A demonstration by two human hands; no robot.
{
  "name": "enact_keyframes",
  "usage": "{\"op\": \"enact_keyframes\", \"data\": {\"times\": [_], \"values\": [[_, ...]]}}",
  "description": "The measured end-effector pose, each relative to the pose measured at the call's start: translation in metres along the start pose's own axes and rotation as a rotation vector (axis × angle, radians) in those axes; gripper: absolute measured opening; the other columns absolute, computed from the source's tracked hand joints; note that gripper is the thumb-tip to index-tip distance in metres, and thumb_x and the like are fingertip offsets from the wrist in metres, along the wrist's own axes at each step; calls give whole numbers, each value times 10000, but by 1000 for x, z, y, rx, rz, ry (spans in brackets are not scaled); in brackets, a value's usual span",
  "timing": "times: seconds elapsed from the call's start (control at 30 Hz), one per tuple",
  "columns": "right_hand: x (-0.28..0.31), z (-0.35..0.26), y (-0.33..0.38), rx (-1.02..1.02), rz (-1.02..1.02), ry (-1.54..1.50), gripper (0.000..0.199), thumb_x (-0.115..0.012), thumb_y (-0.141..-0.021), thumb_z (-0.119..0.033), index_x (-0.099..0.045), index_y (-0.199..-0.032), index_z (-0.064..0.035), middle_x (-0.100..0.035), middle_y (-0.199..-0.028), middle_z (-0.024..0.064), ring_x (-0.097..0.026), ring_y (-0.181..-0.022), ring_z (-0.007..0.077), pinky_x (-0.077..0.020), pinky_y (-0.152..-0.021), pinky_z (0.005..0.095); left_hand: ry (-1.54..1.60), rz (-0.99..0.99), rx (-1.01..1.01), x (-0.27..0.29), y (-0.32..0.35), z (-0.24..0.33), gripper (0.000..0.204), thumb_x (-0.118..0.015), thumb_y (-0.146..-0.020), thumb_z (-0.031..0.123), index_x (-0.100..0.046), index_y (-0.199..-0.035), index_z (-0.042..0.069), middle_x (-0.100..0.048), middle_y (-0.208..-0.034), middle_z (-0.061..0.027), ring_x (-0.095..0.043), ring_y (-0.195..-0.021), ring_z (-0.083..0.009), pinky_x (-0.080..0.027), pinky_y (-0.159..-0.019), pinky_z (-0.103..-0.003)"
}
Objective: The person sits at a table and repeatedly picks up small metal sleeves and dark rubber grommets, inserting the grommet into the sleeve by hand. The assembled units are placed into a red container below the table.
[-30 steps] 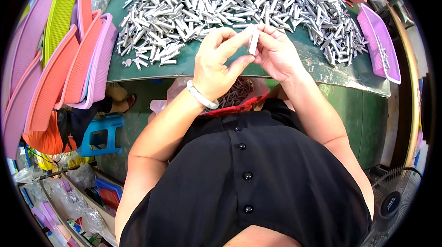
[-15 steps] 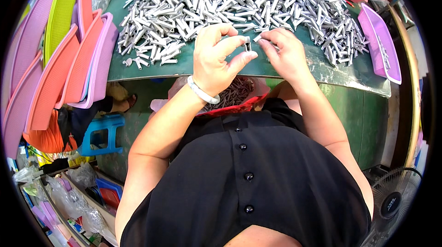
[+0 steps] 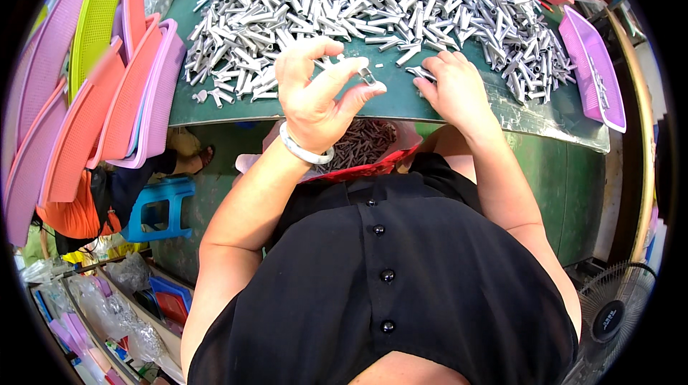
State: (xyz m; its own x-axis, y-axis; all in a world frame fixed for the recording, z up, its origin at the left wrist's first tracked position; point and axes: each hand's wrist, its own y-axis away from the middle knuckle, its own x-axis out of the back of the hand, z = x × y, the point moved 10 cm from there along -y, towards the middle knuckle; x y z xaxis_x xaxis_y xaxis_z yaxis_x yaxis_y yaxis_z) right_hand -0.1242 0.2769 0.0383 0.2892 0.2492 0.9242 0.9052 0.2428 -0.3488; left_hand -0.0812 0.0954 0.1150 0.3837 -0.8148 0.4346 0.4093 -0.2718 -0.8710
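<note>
Near the table's front edge, my left hand (image 3: 312, 94), with a pale bracelet at the wrist, pinches a small shiny metal clip-like piece (image 3: 367, 76) between thumb and forefinger. My right hand (image 3: 459, 91) is low over the tabletop to the right, its thumb and fingers closed on a small grey tubular piece (image 3: 417, 71). Just beyond both hands spreads a large heap of similar grey tubular pieces (image 3: 344, 5), some forked. A tiny pale bit (image 3: 378, 66) lies on the table between the hands.
Below the table edge, a red tub (image 3: 380, 167) holds many brownish slim pieces. A purple basket (image 3: 595, 77) with a few grey pieces stands at the right. Stacked coloured baskets (image 3: 154, 98) rise at the left, above a blue stool (image 3: 161, 206). A fan (image 3: 609, 313) is at lower right.
My hands have moved apart: the left went left with the metal piece, now tilted, and the right shifted right and slightly down. The grey piece at my right fingertips now shows more clearly.
</note>
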Motion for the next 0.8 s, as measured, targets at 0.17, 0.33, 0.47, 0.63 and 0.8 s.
{"op": "enact_keyframes", "data": {"times": [0.17, 0.33, 0.47, 0.63, 0.8], "values": [[-3, 1, -1, 4, -11, -34, 188, -703, -728, -196, -621, -803, -44, -601, -827, 111, -583, -864, 295, -465, -760, 404, 52, 134, 145, 9, 5, -19, 357, -847, -573, 259, -696, -854, 100, -560, -961, -68, -501, -904, -226, -393, -782, -342], [2, 4, 0, 7, 70, -83, 180, -696, -726, -170, -621, -823, -37, -598, -832, 129, -584, -846, 312, -469, -765, 408, 117, 147, 169, 8, 4, -21, 354, -855, -584, 226, -690, -861, 80, -554, -954, -72, -498, -891, -217, -402, -762, -319], [11, 17, 4, -32, 184, -152, 212, -680, -737, -167, -628, -885, -24, -591, -847, 150, -579, -853, 332, -475, -774, 416, 293, 64, 197, -18, -1, -21, 324, -832, -630, 121, -664, -893, 36, -551, -943, -91, -519, -822, -207, -418, -695, -287], [3, 31, 5, -81, 317, -271, 188, -636, -763, -174, -590, -864, -22, -555, -834, 161, -578, -819, 342, -487, -713, 429, 864, -294, 950, -116, 5, -36, 170, -723, -813, 129, -583, -748, 58, -540, -672, 10, -496, -581, -81, -402, -566, -213], [-7, 48, 13, -233, 313, -720, 265, -639, -744, -108, -566, -987, -33, -589, -987, 169, -585, -889, 360, -494, -743, 421, 997, -908, 1195, -229, -25, 24, 268, -646, -881, 296, -595, -857, 34, -612, -736, -41, -615, -615, -123, -454, -501, -230]]}}
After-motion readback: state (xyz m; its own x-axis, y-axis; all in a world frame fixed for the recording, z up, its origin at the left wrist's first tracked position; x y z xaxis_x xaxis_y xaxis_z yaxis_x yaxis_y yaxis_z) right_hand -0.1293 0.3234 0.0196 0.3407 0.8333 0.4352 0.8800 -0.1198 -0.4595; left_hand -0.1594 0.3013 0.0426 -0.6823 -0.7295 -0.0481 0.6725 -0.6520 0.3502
